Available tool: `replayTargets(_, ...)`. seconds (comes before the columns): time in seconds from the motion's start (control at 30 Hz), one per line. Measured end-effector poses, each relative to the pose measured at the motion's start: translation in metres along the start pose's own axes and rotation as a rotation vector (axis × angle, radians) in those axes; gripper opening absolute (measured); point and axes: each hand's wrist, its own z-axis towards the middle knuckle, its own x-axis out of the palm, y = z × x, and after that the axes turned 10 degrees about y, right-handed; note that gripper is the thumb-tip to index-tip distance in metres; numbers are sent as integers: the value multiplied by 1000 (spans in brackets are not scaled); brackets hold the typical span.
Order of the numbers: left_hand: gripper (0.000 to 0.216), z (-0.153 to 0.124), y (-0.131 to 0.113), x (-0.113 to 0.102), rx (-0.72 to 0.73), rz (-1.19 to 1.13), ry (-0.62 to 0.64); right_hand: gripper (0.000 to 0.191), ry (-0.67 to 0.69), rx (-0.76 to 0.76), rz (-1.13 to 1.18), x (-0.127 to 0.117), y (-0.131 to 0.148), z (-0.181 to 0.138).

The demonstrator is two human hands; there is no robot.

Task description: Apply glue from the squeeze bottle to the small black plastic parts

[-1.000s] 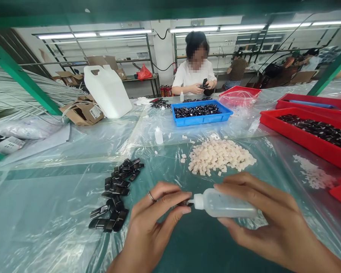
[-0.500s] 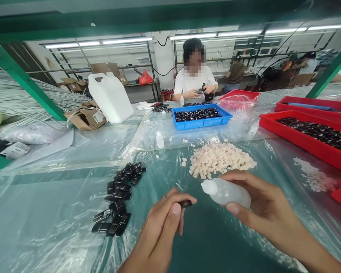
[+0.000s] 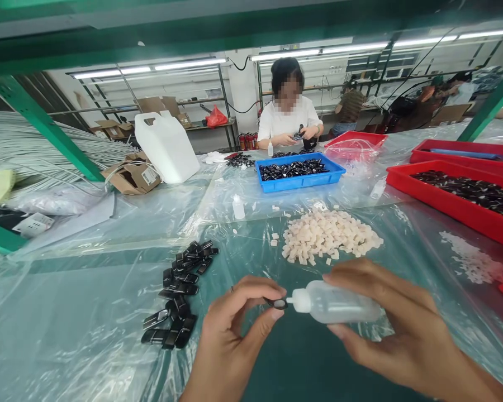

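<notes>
My left hand pinches a small black part between thumb and fingers. My right hand grips a translucent squeeze bottle lying sideways, its nozzle touching the black part. A pile of similar black parts lies on the plastic sheet to the left of my left hand. Just beyond the bottle sits a heap of small cream-coloured pieces.
A blue tray of black parts and red trays stand farther back and right. A second small bottle, a white jug and a cardboard box are on the table. A person in white works opposite.
The bottle had been lifted away from the black part half a second ago; now its nozzle is back against the part in my left hand.
</notes>
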Motion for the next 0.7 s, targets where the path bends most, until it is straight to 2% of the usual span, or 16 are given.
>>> replayTargets(0.17, 24, -4, 2, -1, 5, 56, 24, 50, 29, -3, -114, -1, 1, -2)
replayTargets(0.37, 37, -9, -4, 0, 88, 225, 39, 38, -42, -52, -230, -5, 6, -3)
replayTargets(0.53, 39, -9, -5, 0, 139, 306, 77, 30, -65, -91, -397, -6, 8, -3)
replayTargets(0.7, 40, -8, -5, -1, 150, 356, 89, 26, -34, -112, -458, -8, 8, -7)
